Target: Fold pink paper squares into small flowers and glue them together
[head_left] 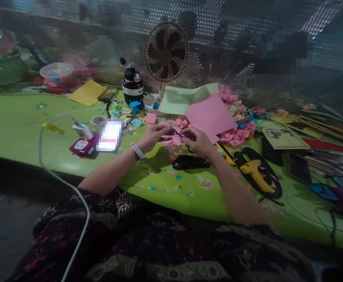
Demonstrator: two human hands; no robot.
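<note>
My left hand, with a pale band at the wrist, is closed in a pinch over a heap of cut pink paper pieces. Facing it, my right hand pinches a small dark-blue piece that shows between the fingertips of both hands. Whether the left fingers grip this piece too is too small to make out. Just below the right hand lies a glossy black stapler-like object. Behind the hands are a pink paper sheet and a pale green sheet.
On the left are a lit phone, a purple power socket and a white cable. A fan and black bottle stand behind. A yellow glue gun lies right, near pink paper flowers. Scraps litter the green table.
</note>
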